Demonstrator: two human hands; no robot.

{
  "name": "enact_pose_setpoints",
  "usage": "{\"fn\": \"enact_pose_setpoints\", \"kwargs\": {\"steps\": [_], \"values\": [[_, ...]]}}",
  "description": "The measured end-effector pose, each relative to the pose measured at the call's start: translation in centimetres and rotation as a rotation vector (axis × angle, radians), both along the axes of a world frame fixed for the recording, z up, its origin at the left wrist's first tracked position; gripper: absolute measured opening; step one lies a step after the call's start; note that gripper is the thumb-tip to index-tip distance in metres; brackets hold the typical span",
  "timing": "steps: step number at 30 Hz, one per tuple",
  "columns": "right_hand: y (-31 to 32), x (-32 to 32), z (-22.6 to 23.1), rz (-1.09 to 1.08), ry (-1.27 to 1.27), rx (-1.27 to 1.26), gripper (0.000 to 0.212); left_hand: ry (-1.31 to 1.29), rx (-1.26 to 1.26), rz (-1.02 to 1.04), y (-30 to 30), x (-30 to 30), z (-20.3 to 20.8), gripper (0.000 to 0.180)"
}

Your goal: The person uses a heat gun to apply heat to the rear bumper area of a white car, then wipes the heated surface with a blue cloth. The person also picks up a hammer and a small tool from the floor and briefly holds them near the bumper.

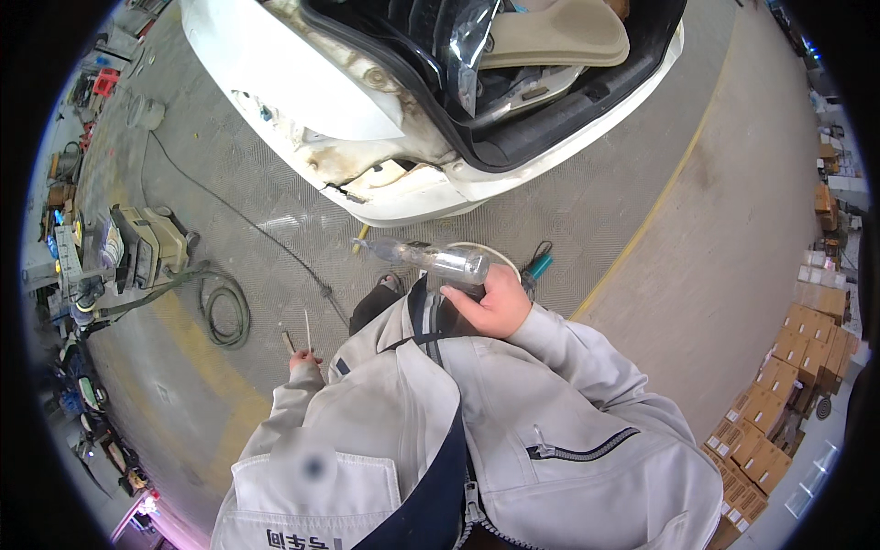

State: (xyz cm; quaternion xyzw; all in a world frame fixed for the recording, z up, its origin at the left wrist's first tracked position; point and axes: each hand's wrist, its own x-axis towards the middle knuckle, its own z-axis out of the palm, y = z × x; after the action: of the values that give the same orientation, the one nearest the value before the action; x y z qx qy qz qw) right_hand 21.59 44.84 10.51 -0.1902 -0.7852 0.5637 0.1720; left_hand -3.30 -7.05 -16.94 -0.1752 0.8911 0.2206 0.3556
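Note:
My right hand (pixel 502 304) is wrapped round a silvery, see-through-looking, bottle-shaped tool (pixel 440 260) with a narrow tip pointing left; its exact kind is unclear. Behind that hand curves a pale hose or cord (pixel 490 248). Low on the left, my left hand (pixel 305 358) is closed on two thin sticks (pixel 308 328), one whitish and one brownish, which point upward. In front of me stands a white car (pixel 302 78) with its boot open. Its near left rear corner (pixel 376 170) is bared, with brownish stains and a dark, jagged gap.
A beige machine (pixel 151 243) stands at left beside a coiled grey-green hose (pixel 223 316). A dark cable (pixel 247 220) crosses the floor. A teal object (pixel 539 266) lies beyond my right hand. Cardboard boxes (pixel 765 412) are stacked along the right side. The boot holds a beige panel (pixel 559 37).

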Motion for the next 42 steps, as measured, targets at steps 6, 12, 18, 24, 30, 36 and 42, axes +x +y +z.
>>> {"fn": "enact_pose_setpoints", "kwargs": {"steps": [6, 12, 18, 24, 30, 36, 42], "values": [[-3.6, -3.5, 0.3, -0.100, -0.120, 0.072, 0.033, 0.235, 0.248, -0.071, 2.2, -3.3, 0.1, 0.018], [-6.4, -5.5, 0.2, -0.357, -0.325, -0.065, 0.033, 0.333, 0.575, -0.088, 6.7, -8.9, 5.8, 0.017], [-9.7, -6.7, -0.1, -0.491, -0.196, -0.384, 0.017, 0.407, 0.943, -0.231, 11.7, -11.3, 11.4, 0.013], [-12.6, -6.8, 0.4, -0.506, -0.154, -0.469, 0.016, 0.218, 1.000, -0.262, 13.1, -13.9, 14.7, 0.014], [-15.1, -7.4, 0.2, -0.577, -0.111, -0.471, 0.015, 0.184, 1.072, -0.247, 14.2, -15.3, 17.3, 0.007], [-16.2, -8.0, 0.4, -0.649, -0.084, -0.474, 0.014, 0.116, 1.149, -0.332, 15.2, -17.2, 17.4, 0.013], [-17.4, -8.0, 0.8, -0.645, -0.090, -0.470, 0.013, 0.155, 1.153, -0.416, 15.6, -16.6, 18.3, 0.015]]}}
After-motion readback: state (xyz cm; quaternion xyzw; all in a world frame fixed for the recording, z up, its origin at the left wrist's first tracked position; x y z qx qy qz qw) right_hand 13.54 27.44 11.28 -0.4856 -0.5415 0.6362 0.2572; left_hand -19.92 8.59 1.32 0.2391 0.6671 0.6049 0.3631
